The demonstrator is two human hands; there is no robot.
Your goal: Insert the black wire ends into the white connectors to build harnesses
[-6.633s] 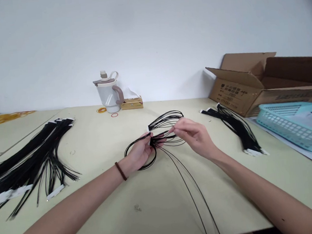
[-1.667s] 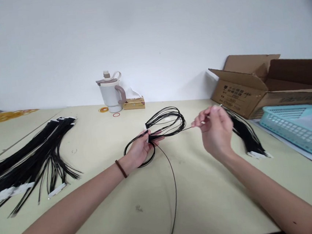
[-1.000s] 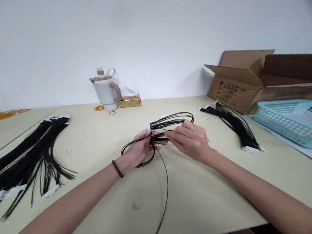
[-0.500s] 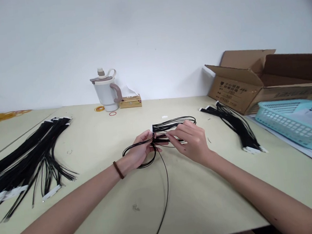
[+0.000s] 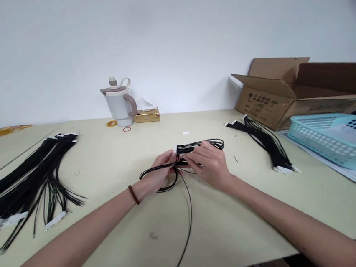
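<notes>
A black wire harness [image 5: 218, 143] with a white connector [image 5: 176, 149] at its end is held up over the middle of the table. My left hand [image 5: 161, 168] is closed around the connector end, and wire loops hang over and below its wrist side. My right hand [image 5: 208, 162] pinches a thin black wire close to the connector, its fingers partly hiding the bundle. One loose wire [image 5: 190, 216] curves down from the hands toward the table's front edge. The exact tip in the right fingers is too small to make out.
Black wire harnesses [image 5: 27, 177] lie at left, and a smaller bundle [image 5: 269, 145] at right. A mug [image 5: 119, 107], a tissue pack [image 5: 147, 116] and rubber bands [image 5: 3, 132] stand along the wall. A cardboard box [image 5: 266, 100] and turquoise basket [image 5: 324, 144] occupy the right.
My right hand has moved slightly left, bringing its pinching fingers nearer the connector. My left hand keeps its hold. The whole view has shifted a little.
</notes>
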